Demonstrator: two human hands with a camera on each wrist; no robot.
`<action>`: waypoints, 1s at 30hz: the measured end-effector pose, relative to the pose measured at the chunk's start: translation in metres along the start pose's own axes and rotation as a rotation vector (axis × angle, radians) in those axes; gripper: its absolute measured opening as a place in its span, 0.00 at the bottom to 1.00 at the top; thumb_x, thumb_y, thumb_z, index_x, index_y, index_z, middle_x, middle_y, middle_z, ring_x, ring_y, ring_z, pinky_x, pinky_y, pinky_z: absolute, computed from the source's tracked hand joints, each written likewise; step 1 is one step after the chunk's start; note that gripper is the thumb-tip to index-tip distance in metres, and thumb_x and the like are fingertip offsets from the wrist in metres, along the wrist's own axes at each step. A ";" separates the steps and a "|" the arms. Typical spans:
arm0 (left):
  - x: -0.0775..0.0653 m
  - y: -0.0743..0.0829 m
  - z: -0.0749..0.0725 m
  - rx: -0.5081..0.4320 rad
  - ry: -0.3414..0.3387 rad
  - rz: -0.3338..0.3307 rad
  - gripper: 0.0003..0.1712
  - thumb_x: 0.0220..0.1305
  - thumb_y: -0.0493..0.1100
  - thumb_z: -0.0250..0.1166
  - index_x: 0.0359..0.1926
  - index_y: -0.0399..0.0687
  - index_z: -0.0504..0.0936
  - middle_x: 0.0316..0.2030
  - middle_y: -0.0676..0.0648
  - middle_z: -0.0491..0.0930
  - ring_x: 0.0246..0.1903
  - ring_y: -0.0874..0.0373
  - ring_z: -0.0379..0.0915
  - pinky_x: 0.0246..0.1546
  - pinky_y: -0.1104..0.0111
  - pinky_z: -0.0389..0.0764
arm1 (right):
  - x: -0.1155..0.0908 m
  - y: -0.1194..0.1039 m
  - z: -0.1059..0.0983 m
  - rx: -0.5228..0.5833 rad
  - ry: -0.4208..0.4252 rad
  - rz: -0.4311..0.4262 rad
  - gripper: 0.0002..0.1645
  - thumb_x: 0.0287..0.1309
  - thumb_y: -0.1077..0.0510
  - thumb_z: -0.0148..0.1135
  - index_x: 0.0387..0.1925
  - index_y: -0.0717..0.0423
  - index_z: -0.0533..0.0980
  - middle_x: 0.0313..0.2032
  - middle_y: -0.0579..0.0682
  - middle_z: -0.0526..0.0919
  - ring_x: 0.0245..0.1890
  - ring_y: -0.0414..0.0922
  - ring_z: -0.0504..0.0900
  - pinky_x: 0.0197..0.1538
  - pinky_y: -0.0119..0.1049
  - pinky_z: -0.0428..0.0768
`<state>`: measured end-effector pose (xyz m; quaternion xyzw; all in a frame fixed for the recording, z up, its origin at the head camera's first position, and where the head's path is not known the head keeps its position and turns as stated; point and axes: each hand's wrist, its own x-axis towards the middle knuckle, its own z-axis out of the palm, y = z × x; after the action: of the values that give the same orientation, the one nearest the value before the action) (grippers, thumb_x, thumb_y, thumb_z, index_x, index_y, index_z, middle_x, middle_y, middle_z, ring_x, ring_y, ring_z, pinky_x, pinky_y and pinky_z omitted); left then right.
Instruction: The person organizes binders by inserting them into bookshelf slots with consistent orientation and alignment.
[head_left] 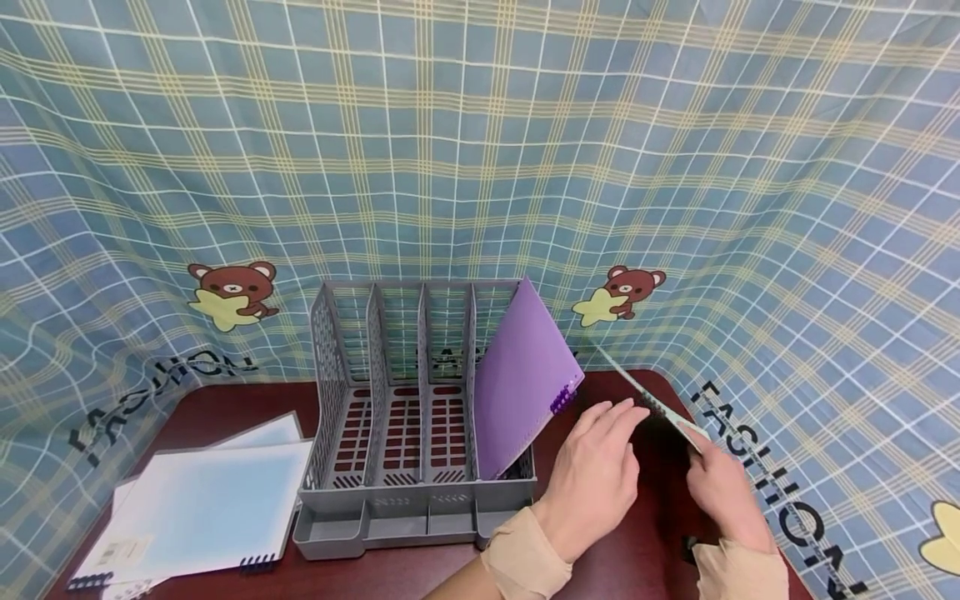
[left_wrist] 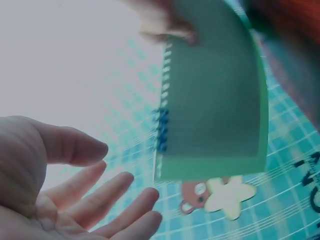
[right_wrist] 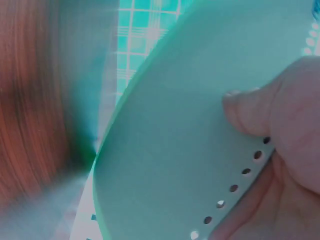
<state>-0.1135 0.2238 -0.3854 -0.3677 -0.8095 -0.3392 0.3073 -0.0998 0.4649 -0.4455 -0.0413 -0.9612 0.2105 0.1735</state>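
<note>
My right hand [head_left: 726, 487] pinches a green spiral-bound notebook [left_wrist: 215, 100] by its punched edge. In the head view the notebook is nearly edge-on, slanting up toward the curtain. Its cover bows in the right wrist view, with my thumb [right_wrist: 255, 110] flat across it. The left hand [head_left: 588, 471] holds nothing; its fingers are extended, just left of the green notebook. Beside that hand, a purple notebook [head_left: 525, 375] leans in the rightmost slot of a grey desk file organizer [head_left: 345, 504], one corner jutting out to the right.
The organizer's other slots hold nothing, and small trays line its front. White and pale-blue spiral notebooks [head_left: 217, 508] lie overlapping to its left. A plaid curtain [head_left: 450, 167] with bear prints surrounds the dark red table [head_left: 600, 554]. A small black object [head_left: 688, 547] sits by the right wrist.
</note>
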 end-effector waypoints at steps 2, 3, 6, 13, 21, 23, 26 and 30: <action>0.001 0.002 -0.015 -0.054 0.020 -0.027 0.26 0.60 0.35 0.60 0.61 0.52 0.78 0.61 0.51 0.76 0.61 0.57 0.69 0.64 0.68 0.68 | -0.001 0.001 -0.003 -0.001 0.051 0.014 0.24 0.70 0.63 0.43 0.64 0.56 0.73 0.44 0.74 0.80 0.45 0.76 0.76 0.44 0.68 0.73; 0.002 0.002 -0.022 -0.086 0.028 -0.046 0.26 0.61 0.35 0.60 0.61 0.52 0.77 0.62 0.52 0.76 0.62 0.57 0.68 0.64 0.68 0.67 | -0.001 0.001 -0.005 0.000 0.074 0.020 0.24 0.71 0.62 0.43 0.65 0.56 0.72 0.45 0.74 0.80 0.46 0.77 0.75 0.44 0.69 0.72; 0.006 0.001 -0.042 -0.131 0.050 -0.091 0.27 0.62 0.35 0.60 0.63 0.54 0.77 0.64 0.52 0.74 0.62 0.58 0.68 0.64 0.67 0.68 | -0.002 -0.001 -0.011 0.023 0.116 0.041 0.25 0.74 0.60 0.40 0.67 0.56 0.70 0.46 0.76 0.79 0.47 0.78 0.73 0.44 0.70 0.71; 0.005 -0.006 -0.078 -0.195 0.109 -0.164 0.27 0.63 0.36 0.60 0.63 0.57 0.77 0.62 0.57 0.76 0.59 0.61 0.71 0.60 0.67 0.71 | -0.003 -0.015 -0.028 0.097 0.158 0.099 0.21 0.75 0.55 0.37 0.50 0.64 0.73 0.43 0.74 0.78 0.47 0.74 0.74 0.42 0.65 0.71; -0.001 -0.006 -0.101 -0.317 0.100 -0.191 0.26 0.66 0.37 0.58 0.62 0.63 0.78 0.61 0.64 0.75 0.60 0.70 0.68 0.60 0.70 0.70 | -0.005 -0.040 -0.045 0.165 0.254 0.187 0.21 0.74 0.52 0.41 0.26 0.59 0.66 0.28 0.64 0.75 0.36 0.62 0.76 0.36 0.53 0.68; -0.003 -0.008 -0.107 -0.317 0.137 -0.187 0.26 0.65 0.36 0.59 0.62 0.62 0.79 0.61 0.63 0.76 0.60 0.68 0.69 0.60 0.70 0.70 | -0.007 -0.048 -0.051 0.221 0.275 0.249 0.22 0.74 0.50 0.42 0.29 0.62 0.69 0.33 0.65 0.77 0.39 0.57 0.75 0.39 0.50 0.69; -0.006 -0.015 -0.117 -0.287 0.198 -0.200 0.26 0.63 0.35 0.61 0.61 0.59 0.80 0.60 0.61 0.76 0.60 0.66 0.70 0.61 0.69 0.71 | -0.009 -0.059 -0.059 0.328 0.307 0.357 0.24 0.73 0.47 0.44 0.37 0.65 0.74 0.41 0.63 0.78 0.44 0.48 0.73 0.45 0.43 0.69; -0.008 -0.029 -0.133 -0.248 0.244 -0.261 0.27 0.61 0.36 0.63 0.62 0.59 0.80 0.62 0.60 0.75 0.62 0.64 0.69 0.63 0.64 0.70 | -0.011 -0.072 -0.069 0.451 0.325 0.465 0.27 0.73 0.44 0.45 0.56 0.60 0.77 0.52 0.51 0.78 0.53 0.37 0.71 0.56 0.31 0.66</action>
<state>-0.0999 0.1032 -0.3238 -0.2510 -0.7593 -0.5150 0.3087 -0.0661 0.4250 -0.3601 -0.2523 -0.8155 0.4416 0.2762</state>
